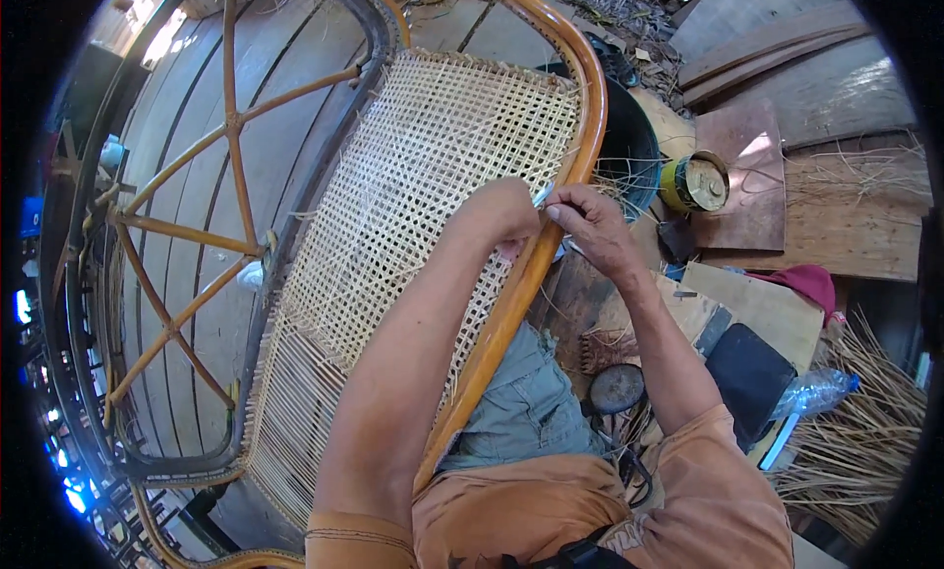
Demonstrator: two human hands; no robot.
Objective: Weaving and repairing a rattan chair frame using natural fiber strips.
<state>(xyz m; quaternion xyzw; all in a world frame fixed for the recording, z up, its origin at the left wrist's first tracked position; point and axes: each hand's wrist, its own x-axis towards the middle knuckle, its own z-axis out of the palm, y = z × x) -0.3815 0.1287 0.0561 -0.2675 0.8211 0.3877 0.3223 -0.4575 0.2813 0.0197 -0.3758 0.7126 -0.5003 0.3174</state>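
Observation:
A rattan chair frame with a glossy orange-brown rail (588, 141) lies across my lap. Pale woven cane webbing (462, 117) fills it, open-meshed at the far end and only parallel strands at the near left. My left hand (501, 213) is curled over the webbing beside the rail, its fingers mostly hidden behind its back. Right beside it, on the rail's outer side, my right hand (597, 233) pinches with thumb and forefinger. A small whitish, shiny piece (543, 195) shows between the two hands; its kind cannot be made out.
At right stand a dark tub (629, 146), a yellow-green can (694, 182) and wooden boards (742, 195). Lower right lie a plastic bottle (824, 392), a black pad (749, 372) and a heap of cane strips (851, 446). Dark frames with crossed poles (234, 126) fill the left.

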